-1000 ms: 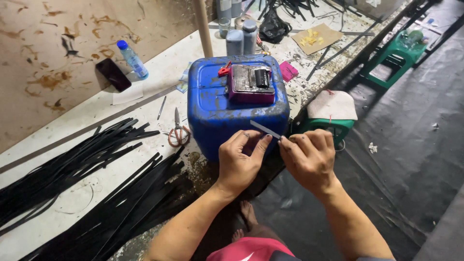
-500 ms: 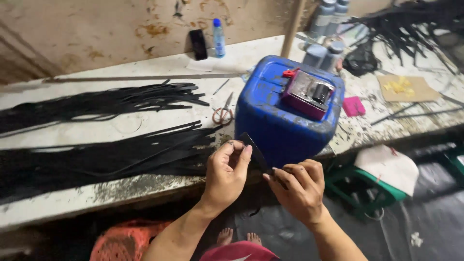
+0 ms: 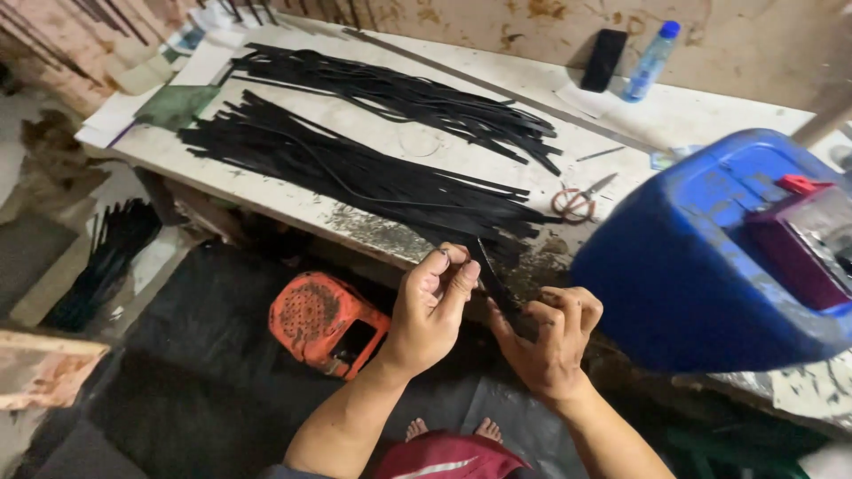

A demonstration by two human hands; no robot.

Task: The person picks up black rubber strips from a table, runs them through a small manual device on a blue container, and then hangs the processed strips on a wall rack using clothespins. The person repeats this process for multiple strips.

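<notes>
Table (image 3: 293, 191): pale, stained top across the upper frame, bearing two heaps of black strips.
Strips (image 3: 355, 168): long and black, fanned from upper left toward centre.
Drum (image 3: 701, 266): big blue plastic can at right, a dark red box (image 3: 799, 257) on top.
Stool (image 3: 324, 324): orange plastic, below the table edge, lower centre.
Left hand (image 3: 435, 306): fingers curled shut, pinching the upper end of one black strip (image 3: 493, 284) at centre.
Right hand (image 3: 550, 341): closed on the same strip's lower end, just right of the left.
Bottle (image 3: 650, 60): clear with blue cap, upper right.
Phone (image 3: 603, 59): black, beside the bottle.
Scissors (image 3: 581, 200): red-handled, near the drum.
</notes>
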